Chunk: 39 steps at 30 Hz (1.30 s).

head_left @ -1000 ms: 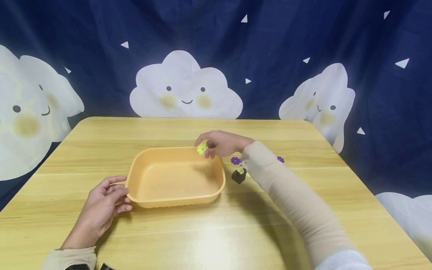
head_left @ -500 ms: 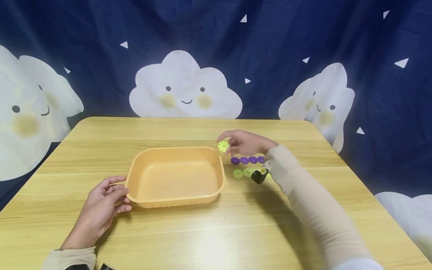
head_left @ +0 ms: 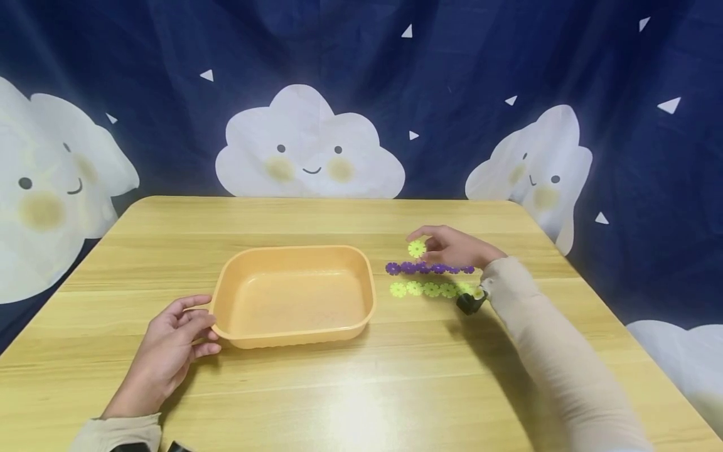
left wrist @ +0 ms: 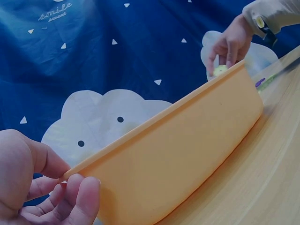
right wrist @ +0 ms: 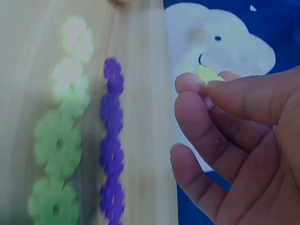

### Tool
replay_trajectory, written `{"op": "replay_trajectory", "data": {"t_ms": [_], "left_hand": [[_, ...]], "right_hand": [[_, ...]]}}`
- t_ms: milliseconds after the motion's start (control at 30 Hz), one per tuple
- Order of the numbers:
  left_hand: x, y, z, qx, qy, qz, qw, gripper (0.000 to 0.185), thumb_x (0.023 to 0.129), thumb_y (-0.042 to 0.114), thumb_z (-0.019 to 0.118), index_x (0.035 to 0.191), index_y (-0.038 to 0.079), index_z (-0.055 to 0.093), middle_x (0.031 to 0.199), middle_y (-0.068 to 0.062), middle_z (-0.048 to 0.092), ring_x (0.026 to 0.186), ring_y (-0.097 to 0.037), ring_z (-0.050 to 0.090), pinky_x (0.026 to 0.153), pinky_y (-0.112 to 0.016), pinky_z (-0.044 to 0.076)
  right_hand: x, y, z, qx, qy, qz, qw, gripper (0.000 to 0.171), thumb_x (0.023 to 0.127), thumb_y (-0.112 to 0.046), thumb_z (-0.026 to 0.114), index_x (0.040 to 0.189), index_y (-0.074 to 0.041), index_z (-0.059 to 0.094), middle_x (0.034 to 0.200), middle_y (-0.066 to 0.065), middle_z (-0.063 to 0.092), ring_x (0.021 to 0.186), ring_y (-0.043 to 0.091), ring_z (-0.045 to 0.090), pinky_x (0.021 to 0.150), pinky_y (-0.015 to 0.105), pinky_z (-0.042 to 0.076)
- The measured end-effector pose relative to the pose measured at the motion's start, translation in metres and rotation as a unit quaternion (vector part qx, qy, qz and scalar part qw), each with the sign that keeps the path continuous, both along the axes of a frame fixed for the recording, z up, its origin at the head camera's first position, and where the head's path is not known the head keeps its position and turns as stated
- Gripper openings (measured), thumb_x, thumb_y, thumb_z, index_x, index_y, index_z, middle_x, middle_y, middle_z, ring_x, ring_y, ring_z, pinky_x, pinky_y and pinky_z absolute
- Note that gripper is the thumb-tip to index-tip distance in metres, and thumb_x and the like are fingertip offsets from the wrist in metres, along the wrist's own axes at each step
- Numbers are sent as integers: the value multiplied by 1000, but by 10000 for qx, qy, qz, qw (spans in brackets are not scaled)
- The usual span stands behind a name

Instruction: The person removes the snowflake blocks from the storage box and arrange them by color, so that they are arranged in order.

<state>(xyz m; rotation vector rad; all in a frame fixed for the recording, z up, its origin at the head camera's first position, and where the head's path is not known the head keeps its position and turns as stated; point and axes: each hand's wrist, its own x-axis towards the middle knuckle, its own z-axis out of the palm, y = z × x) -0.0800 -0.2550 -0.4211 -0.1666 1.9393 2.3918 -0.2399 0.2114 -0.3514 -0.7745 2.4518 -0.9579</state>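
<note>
Yellow-green disc (head_left: 417,248) pinched in right hand (head_left: 452,248) grip, above purple row (head_left: 429,269)

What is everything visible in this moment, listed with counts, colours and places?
tray: one, orange, rectangular, on the table left of centre, nothing visible inside.
held disc: one, yellow-green, flower-shaped, pinched in the right hand above the rows.
purple discs: one row, exact count unclear, flat on the table right of the tray.
green discs: one row, exact count unclear, just nearer than the purple row.
table: one, light wood.
backdrop: one, dark blue cloth with white smiling clouds.
wrist camera: one, black, on the right wrist.
left hand: touching the tray's left handle.
right hand: fingers pinching the held disc.
</note>
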Motion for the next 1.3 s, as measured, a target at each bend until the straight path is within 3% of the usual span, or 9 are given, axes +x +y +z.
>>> {"op": "replay_trajectory", "data": {"t_ms": [167, 467, 667, 1033, 1300], "left_hand": [[1, 0, 0, 26, 31, -7, 10000, 31, 95, -1, 57, 122, 10, 46, 90, 1, 57, 69, -13, 60, 57, -27, 61], [0, -1, 0, 5, 27, 9, 10000, 32, 95, 0, 59, 123, 10, 46, 90, -1, 57, 69, -13, 60, 57, -27, 61], [0, 0, 0, -13, -24, 43, 10000, 31, 95, 1, 59, 122, 10, 46, 90, -2, 58, 68, -12, 60, 57, -27, 61], [0, 0, 2, -82, -86, 11, 9999, 32, 96, 2, 58, 124, 10, 44, 92, 0, 59, 69, -11, 60, 57, -27, 61], [1, 1, 1, -57, -53, -17, 10000, 30, 97, 2, 56, 124, 10, 45, 93, -1, 58, 70, -12, 60, 57, -27, 61]], "right_hand": [[4, 21, -6, -43, -156, -156, 9997, 41, 95, 3, 56, 135, -5, 47, 89, 23, 63, 85, 40, 61, 74, 53, 55], [10, 55, -18, -132, -190, -363, 9991, 42, 93, 6, 57, 133, 5, 45, 92, 22, 66, 85, 36, 63, 69, 34, 57], [16, 76, -23, -170, -111, -499, 9985, 42, 92, 5, 59, 133, 7, 46, 92, 21, 65, 87, 35, 65, 73, 37, 59], [26, 101, -30, 287, 176, -719, 9968, 39, 89, 4, 64, 127, 3, 54, 87, 12, 65, 77, 23, 59, 66, 28, 55], [32, 107, -36, 744, 184, -858, 9934, 42, 86, 1, 68, 126, 4, 55, 94, 9, 62, 87, 23, 60, 74, 32, 56]]}}
